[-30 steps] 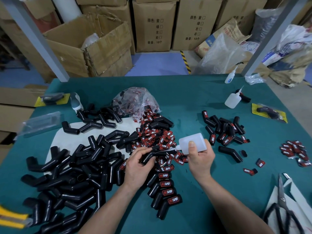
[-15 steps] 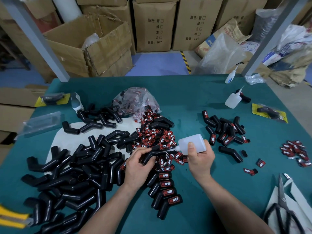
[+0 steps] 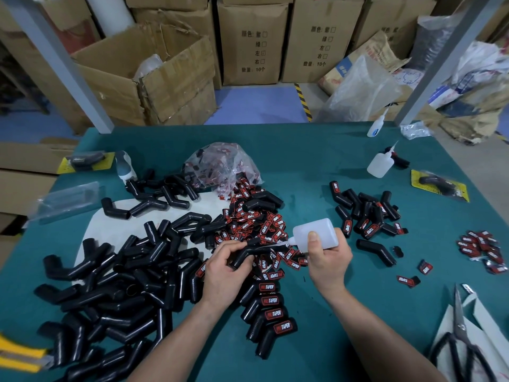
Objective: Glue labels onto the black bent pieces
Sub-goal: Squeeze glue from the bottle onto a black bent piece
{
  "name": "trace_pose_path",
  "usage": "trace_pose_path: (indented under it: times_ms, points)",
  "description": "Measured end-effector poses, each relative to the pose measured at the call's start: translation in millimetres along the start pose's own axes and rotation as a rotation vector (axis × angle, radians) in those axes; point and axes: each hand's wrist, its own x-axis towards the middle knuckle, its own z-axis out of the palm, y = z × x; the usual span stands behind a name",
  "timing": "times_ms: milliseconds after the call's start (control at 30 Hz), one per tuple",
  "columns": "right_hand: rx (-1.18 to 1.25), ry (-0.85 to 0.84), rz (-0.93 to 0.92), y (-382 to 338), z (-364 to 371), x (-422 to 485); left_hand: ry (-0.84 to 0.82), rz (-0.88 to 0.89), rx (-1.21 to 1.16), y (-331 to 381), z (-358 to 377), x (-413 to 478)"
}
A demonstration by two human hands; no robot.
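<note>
Glue bottle [image 3: 316, 234] lies sideways in the right hand [image 3: 327, 261], with the fingers wrapped round it and the thumb pressed on its side. Its nozzle points left and meets the upper arm of a black bent piece [image 3: 248, 253]. The left hand [image 3: 223, 268] grips that piece by its lower end, just above the table [image 3: 303, 166], over the near edge of a heap of red labels [image 3: 256, 224]. Whether glue is coming out cannot be told.

Left of the hands spreads a big pile of bare pieces [image 3: 124, 285], partly on a white sheet [image 3: 115, 227]. Just below the hands lies a row of labelled pieces [image 3: 271, 312], each reading TAPER. A smaller cluster [image 3: 366, 213] of pieces, some labelled, lies well apart to the right, with a small label pile [image 3: 482, 249] beyond it. A clear bag [image 3: 223, 166] of labels rests behind the heap. A second bottle [image 3: 378, 165] stands at the far right, and scissors [image 3: 462, 340] lie at the near right corner.
</note>
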Motion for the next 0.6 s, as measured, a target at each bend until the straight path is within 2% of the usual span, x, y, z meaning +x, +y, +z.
trace_pose_path:
  times_ms: [600]
  points:
    - [-0.023,0.004,0.001,0.2,0.0,0.3,-0.004,0.01,0.003,-0.8,0.7,0.8]
